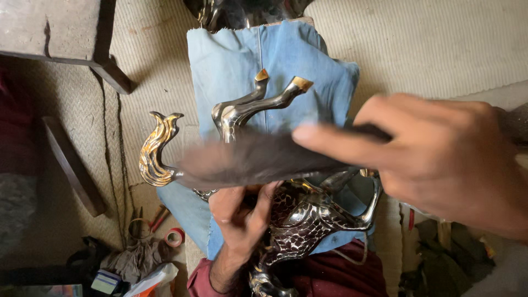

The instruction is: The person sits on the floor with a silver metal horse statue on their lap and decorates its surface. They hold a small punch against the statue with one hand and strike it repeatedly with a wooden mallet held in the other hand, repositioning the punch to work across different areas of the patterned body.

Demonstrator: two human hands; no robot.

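The head camera looks straight down at a shiny silver metal figure with a bumpy, scaly pattern. It lies on a blue cloth spread over the person's lap, above a woven mat on the floor. Two bent silver legs with gold tips stick up from the figure toward the top edge of the cloth. A curly gold and silver tail hangs out past the left edge of the cloth.

The left hand comes up from the bottom. Its grip is closed on the figure, with the fingers wrapped around the figure near the middle of the cloth.

The right hand is big and close to the camera, on the right side. Its grip is closed on a dark brush, pinched between thumb and fingers. The brush is blurry. It lies across the figure, from the hand to the tail.

At the top left corner of the mat stands a wooden stool leg. Near the bottom left, on the floor, lie a roll of red tape, some pliers and a grey rag. The person's dark red sleeve shows at the bottom edge.
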